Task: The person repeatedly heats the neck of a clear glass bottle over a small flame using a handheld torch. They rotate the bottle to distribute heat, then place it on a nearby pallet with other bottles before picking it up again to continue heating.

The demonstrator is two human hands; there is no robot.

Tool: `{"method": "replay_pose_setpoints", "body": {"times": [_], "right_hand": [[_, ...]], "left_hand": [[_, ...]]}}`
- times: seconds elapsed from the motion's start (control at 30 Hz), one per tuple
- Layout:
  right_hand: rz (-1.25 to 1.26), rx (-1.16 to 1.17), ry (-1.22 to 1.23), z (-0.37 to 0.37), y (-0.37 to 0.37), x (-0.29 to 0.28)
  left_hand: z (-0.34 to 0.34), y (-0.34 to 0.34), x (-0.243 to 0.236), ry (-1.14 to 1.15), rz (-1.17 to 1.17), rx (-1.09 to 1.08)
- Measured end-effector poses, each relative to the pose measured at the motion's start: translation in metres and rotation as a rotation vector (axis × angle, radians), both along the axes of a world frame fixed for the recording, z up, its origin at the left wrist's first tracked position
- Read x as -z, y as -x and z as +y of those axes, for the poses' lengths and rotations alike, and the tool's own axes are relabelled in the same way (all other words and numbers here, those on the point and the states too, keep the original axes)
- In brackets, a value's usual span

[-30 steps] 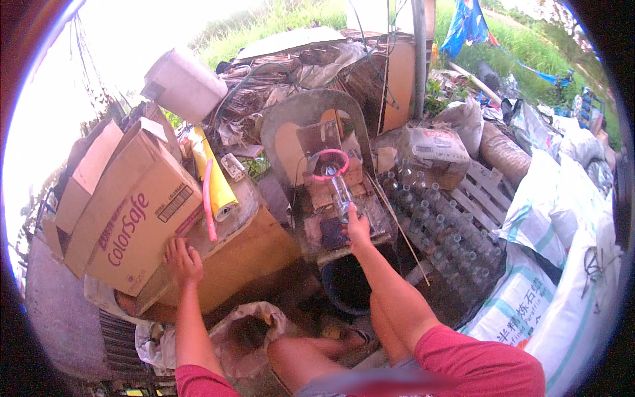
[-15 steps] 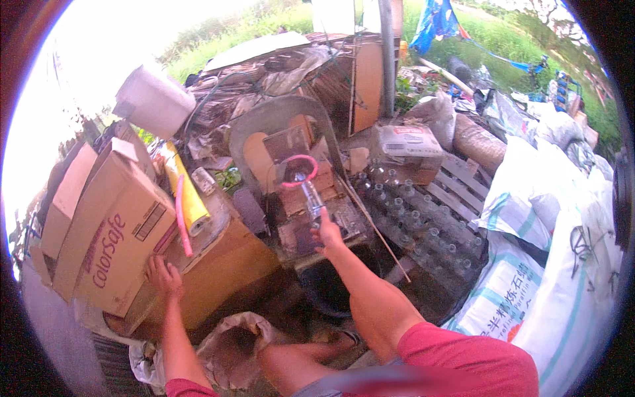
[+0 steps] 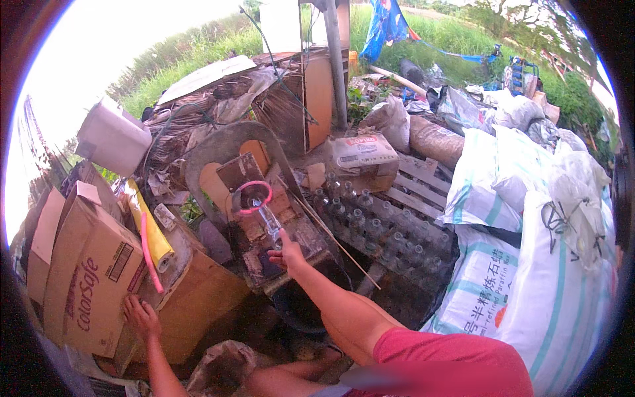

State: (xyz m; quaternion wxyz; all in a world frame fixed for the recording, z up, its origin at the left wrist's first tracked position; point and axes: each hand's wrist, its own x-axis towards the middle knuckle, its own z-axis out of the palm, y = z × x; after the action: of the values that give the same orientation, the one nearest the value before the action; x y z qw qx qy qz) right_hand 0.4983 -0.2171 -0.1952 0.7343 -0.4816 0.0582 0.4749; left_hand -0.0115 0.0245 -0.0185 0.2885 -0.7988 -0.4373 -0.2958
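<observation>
**Finding: work part-done**

We find the right hand point(image 3: 288, 254) closed around the near end of a bottle point(image 3: 270, 221). The bottle extends just beyond the fingers: clear, slender, shiny. Its far end is at a pink ring point(image 3: 270, 195); whether through or beside it, we cannot tell. We judge this piece unfinished. Spare bottles point(image 3: 390, 231) stand right of those fingers, whether done or waiting unclear. The left hand point(image 3: 142, 316) rests with fingers slightly spread against a box point(image 3: 99, 278).
</observation>
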Motion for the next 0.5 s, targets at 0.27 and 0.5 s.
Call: {"method": "replay_pose_setpoints", "body": {"times": [0.27, 0.5], "right_hand": [[-0.506, 0.142, 0.429, 0.009, 0.010, 0.002], [-0.394, 0.203, 0.198, -0.005, 0.014, -0.019]], "left_hand": [[0.000, 0.002, -0.005, 0.062, 0.016, 0.027], [-0.015, -0.011, -0.019, -0.023, -0.006, 0.064]]}}
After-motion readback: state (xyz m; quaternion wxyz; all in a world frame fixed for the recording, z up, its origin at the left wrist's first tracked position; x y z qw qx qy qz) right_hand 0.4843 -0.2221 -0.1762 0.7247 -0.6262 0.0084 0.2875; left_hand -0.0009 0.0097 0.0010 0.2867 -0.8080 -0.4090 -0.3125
